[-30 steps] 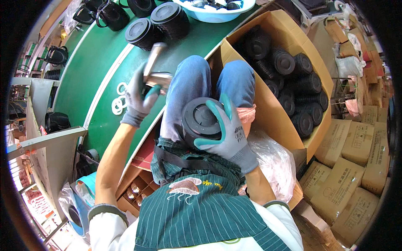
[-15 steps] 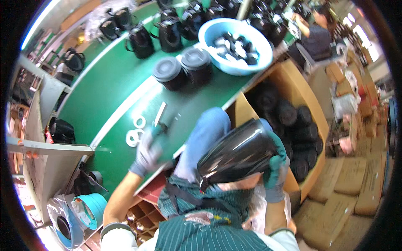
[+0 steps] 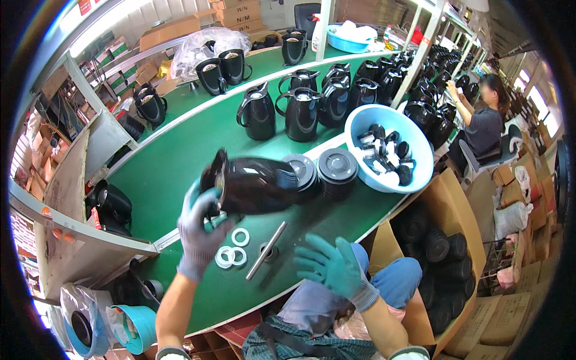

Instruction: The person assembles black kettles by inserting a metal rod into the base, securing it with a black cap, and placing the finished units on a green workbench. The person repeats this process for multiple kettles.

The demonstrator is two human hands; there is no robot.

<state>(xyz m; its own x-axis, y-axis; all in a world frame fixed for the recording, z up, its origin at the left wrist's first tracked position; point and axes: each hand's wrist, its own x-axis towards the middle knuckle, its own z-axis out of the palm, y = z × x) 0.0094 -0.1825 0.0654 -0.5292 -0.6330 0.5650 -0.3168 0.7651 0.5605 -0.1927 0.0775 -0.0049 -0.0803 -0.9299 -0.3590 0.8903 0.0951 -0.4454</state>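
A seated worker in blue jeans and a dark striped apron leans over a green tabletop, the lap at the bottom of the frame. Low and right of center, the right hand, in a gray-and-green glove, is empty, its fingers spread above the near edge. Left of center, the gloved left hand grips a glossy black jug at its left end, holding it on its side above the tabletop; exactly where the fingers close is partly hidden. Below the jug, three white rings lie together, two of them overlapping, and just to their right a slim metal rod rests at a slant beside a small dark round piece. At center, two stacks of black discs stand side by side, the left one partly behind the jug. Right of them sits a light-blue basin of small black and white parts; an open cardboard box at lower right holds more dark discs. Beyond, upright black jugs line the upper center, while at upper right a co-worker sits with raised hands.
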